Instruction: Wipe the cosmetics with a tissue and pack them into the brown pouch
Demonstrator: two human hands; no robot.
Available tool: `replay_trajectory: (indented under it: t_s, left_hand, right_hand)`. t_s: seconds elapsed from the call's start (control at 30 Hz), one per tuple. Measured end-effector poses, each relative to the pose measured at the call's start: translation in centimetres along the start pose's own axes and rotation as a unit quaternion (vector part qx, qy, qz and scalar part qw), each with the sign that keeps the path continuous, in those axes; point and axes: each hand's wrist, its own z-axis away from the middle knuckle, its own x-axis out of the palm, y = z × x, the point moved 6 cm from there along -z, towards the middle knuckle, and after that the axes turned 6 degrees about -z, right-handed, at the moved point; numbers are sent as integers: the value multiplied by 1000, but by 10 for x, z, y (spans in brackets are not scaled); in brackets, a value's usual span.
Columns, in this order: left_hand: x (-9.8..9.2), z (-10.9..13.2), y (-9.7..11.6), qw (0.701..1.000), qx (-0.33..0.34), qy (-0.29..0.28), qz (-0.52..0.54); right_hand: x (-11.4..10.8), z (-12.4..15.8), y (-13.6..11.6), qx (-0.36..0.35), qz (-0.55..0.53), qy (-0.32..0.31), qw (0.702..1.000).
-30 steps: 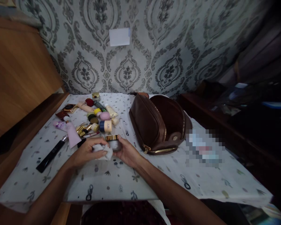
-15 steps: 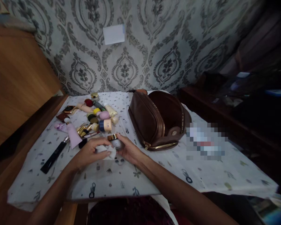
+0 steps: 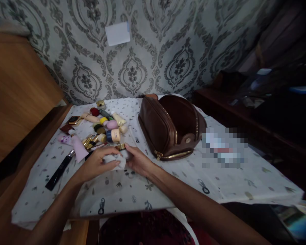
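My left hand is closed around a crumpled white tissue, which touches a small jar with a gold lid. Fingers of my right hand grip that jar from the right; the tissue and fingers hide much of its body. Just beyond my hands lie a blue-and-peach jar, a pink tube, gold-coloured brushes and a large black-handled brush. To the right of them sits a brown cosmetic bag with its zipped top open.
More cosmetics lie behind, among them a cream tube, a pink egg-shaped item and a gold-trimmed compact. A blurred-out object rests right of the bag. A patterned cloth covers the table; a wooden panel stands left.
The jar has turned between my hands, and more of its body is now behind the tissue and fingers. The whole view has shifted slightly; the bag and cosmetics stay where they lay.
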Motion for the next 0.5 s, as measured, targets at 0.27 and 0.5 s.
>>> replay_trajectory:
  t_s: [0.27, 0.5]
  left_hand:
    - [-3, -3, 3, 999, 4, 38, -33]
    - [-7, -3, 3, 994, -17, 89, -58]
  right_hand:
    - [1, 4, -1, -2, 9, 4, 1000]
    - [7, 2, -1, 4, -36, -37, 999]
